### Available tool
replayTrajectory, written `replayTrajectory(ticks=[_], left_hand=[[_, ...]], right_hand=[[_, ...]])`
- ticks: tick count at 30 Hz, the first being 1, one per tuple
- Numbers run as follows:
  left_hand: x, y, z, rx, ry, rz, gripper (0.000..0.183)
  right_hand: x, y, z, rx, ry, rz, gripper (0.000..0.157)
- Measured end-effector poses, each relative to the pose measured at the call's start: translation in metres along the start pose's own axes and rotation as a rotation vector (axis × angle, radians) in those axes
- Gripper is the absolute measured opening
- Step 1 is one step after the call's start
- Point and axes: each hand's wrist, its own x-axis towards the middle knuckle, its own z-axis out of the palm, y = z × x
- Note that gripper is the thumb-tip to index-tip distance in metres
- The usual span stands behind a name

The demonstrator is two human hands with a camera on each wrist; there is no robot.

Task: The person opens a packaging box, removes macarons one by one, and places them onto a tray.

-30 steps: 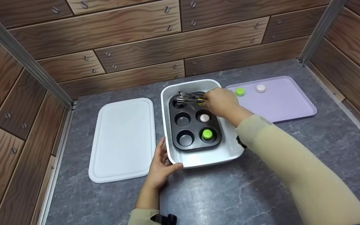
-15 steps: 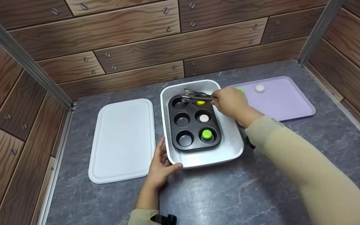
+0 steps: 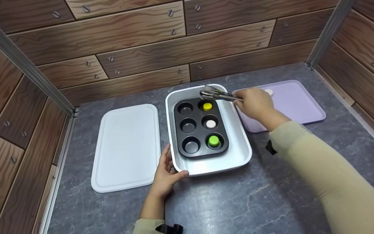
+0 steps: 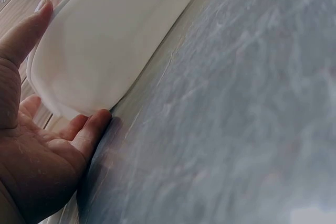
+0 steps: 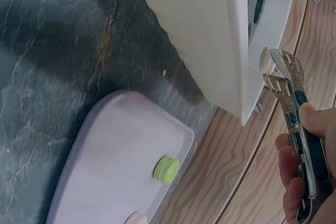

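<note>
Over rim (image 3: 168, 123) hang tongs (image 3: 219, 94); left hand (image 3: 166, 177) touches bin (image 3: 213, 167).

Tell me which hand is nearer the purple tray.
Right. The right hand is by the left end of the purple tray; the left hand is across the white tub from it.

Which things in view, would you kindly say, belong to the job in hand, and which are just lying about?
Seemingly in use:
tongs, in the right hand
muffin tin
white tub
yellow disc
pale discs
green discs
purple tray

Seemingly just lying about:
white panel, beside the tub
</note>
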Motion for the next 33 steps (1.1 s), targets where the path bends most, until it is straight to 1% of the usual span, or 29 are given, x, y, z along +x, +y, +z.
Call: replayTrajectory(ticks=[2, 9, 15, 23, 33], left_hand=[[0.0, 0.0, 0.0, -0.001, -0.003, 0.001, 0.121], [0.001, 0.0, 0.0, 0.001, -0.01, 0.006, 0.121], [0.0, 0.0, 0.001, 0.016, 0.003, -0.015, 0.12], [0.0, -0.001, 0.0, 0.014, 0.0, -0.004, 0.12], [0.001, -0.003, 0.0, 0.016, -0.002, 0.001, 0.12]], right_hand=[[-0.002, 0.004, -0.002, 0.0, 0.01, 0.006, 0.027], [-0.011, 0.013, -0.01, 0.002, 0.054, -0.014, 0.021], [-0.019, 0.024, -0.016, -0.007, 0.069, -0.011, 0.02], [-0.026, 0.043, -0.025, -0.016, 0.09, 0.021, 0.021], [-0.036, 0.071, -0.045, -0.016, 0.167, 0.061, 0.027]])
